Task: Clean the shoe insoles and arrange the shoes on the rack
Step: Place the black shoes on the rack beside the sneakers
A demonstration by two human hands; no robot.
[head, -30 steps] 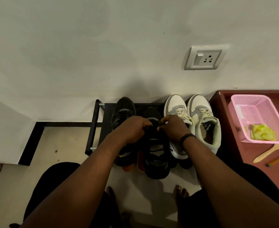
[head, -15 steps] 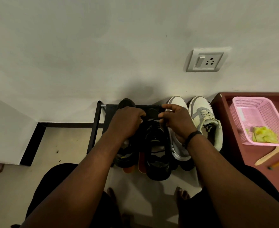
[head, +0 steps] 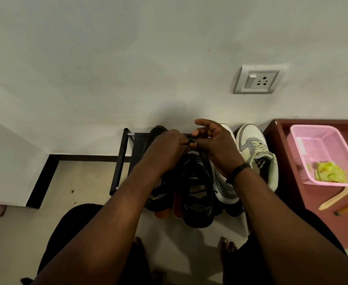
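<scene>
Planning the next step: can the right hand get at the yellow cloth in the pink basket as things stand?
Probably yes, once freed. The right hand is pinching the black shoe's laces; the pink basket is open-topped with nothing over the yellow cloth.

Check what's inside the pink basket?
The pink basket holds a crumpled yellow-green cloth at its near end and a pale flat item against its left wall. Anything under the cloth is hidden.

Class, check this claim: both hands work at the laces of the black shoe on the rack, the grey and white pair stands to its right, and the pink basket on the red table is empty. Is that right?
One detail is wrong. The pink basket is not empty: the head view shows a yellow-green cloth in it. The rest holds: both hands, left and right, at the black shoe, grey and white pair to its right.
</scene>
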